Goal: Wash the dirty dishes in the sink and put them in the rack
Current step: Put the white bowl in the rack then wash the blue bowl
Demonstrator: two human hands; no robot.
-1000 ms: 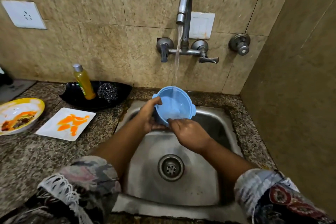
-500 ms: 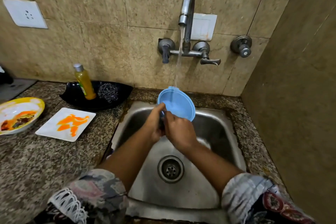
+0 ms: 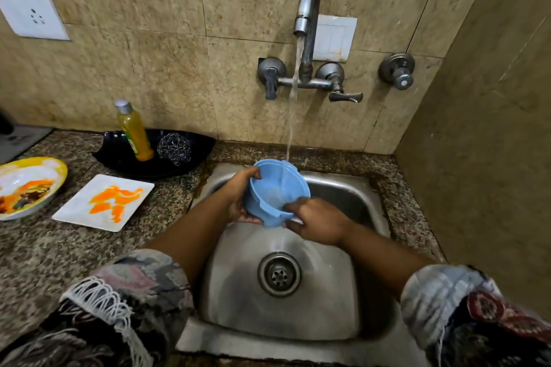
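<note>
A light blue plastic bowl [image 3: 275,189] is held over the steel sink [image 3: 343,188], its mouth turned up toward me, under the running stream from the tap [image 3: 308,9]. My left hand [image 3: 240,192] grips its left rim and underside. My right hand [image 3: 316,222] holds the near right rim, fingers curled at the edge. On the counter to the left lie a white square plate [image 3: 104,202] smeared with orange and a yellow-rimmed bowl [image 3: 28,183] with food remains.
A black dish [image 3: 119,155] behind the plates holds a yellow soap bottle [image 3: 134,131] and a steel scrubber [image 3: 174,147]. The drain [image 3: 279,274] sits in the sink's middle. A side wall rises close on the right. No rack is in view.
The bowl has turned from tilted away to mouth up toward me. My right hand moved from its underside to the near right rim.
</note>
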